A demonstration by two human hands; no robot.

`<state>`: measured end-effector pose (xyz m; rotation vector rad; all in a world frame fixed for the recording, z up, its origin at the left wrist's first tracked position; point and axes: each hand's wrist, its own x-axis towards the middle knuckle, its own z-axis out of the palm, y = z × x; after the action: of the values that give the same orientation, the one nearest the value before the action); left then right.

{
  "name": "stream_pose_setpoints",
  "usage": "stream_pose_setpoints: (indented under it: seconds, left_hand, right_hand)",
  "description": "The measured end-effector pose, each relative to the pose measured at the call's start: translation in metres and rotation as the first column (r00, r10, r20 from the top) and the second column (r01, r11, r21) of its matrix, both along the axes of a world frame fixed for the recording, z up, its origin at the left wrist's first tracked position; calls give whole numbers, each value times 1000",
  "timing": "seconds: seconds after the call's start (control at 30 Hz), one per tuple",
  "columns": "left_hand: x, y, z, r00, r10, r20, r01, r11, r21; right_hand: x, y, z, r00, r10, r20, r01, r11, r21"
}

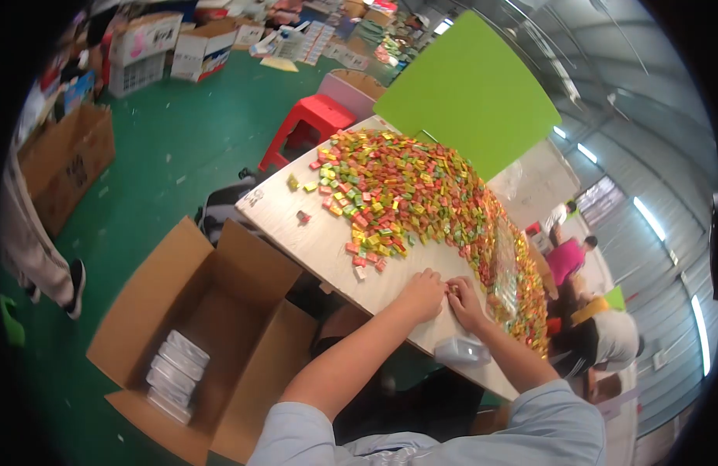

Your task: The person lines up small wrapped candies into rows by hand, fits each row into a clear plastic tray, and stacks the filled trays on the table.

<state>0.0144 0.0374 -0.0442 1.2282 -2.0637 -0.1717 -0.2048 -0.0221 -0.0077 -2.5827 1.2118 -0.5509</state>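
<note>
My left hand (pixel 422 295) and my right hand (pixel 467 304) are close together over the near part of the pale table (pixel 297 221). The fingers of my right hand are bent in around a small reddish wrapped candy (pixel 452 290), only partly showing. My left hand is curled beside it, and whatever its fingers hold is hidden. Beyond both hands spreads a large pile of small wrapped candies (pixel 405 186) in red, yellow, green and orange. A clear plastic box (pixel 462 351) stands at the table's near edge, by my right forearm.
Left of the table, an open cardboard box (pixel 153 299) holds several clear plastic boxes (pixel 176 373). A transparent plastic piece (pixel 504 272) lies on the candies. A red stool (pixel 320 113) and green board (pixel 475 85) stand beyond. Other people (pixel 567 260) are at the right; another person's leg (pixel 44 248) shows left.
</note>
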Motion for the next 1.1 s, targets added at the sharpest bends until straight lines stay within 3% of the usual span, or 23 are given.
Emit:
stream_pose_setpoints:
  seconds: [0.07,0.1,0.23,0.3,0.4,0.47,0.6,0.87,0.93,1.1]
  left_hand:
    - [7,0,8,998,-57,-13,58,994,98]
    - [7,1,7,995,-88,49,83,991,108]
    - [12,4,9,996,-87,30,85,994,72]
    - [13,5,16,992,-112,51,108,991,76]
    - [10,12,28,996,-53,65,43,989,143]
    - [7,13,32,987,-73,141,47,983,179]
    - [4,15,37,993,-11,119,-12,982,188]
    - [-10,8,26,989,146,-21,-136,958,252]
    - [-14,10,26,974,181,-136,-141,956,257]
    - [-22,7,36,974,224,-28,-211,946,248]
  right_hand:
    - [1,3,2,1000,16,-24,-16,1000,-27]
    - [3,4,2,1000,2,11,-2,1000,-9]
    - [2,5,4,991,12,137,-6,999,-40]
    - [-2,1,-1,987,125,105,-102,974,-202]
    - [-7,-5,-11,980,124,155,-97,980,-173]
    - [-9,-8,-19,973,139,186,-101,975,-200]
    - [-7,-14,-32,960,156,234,-85,954,-289]
    - [1,-13,-32,961,96,260,-62,989,-137]
    - [3,-13,-33,961,91,263,-64,992,-107]
    - [1,-10,-37,923,109,369,-79,992,-97]
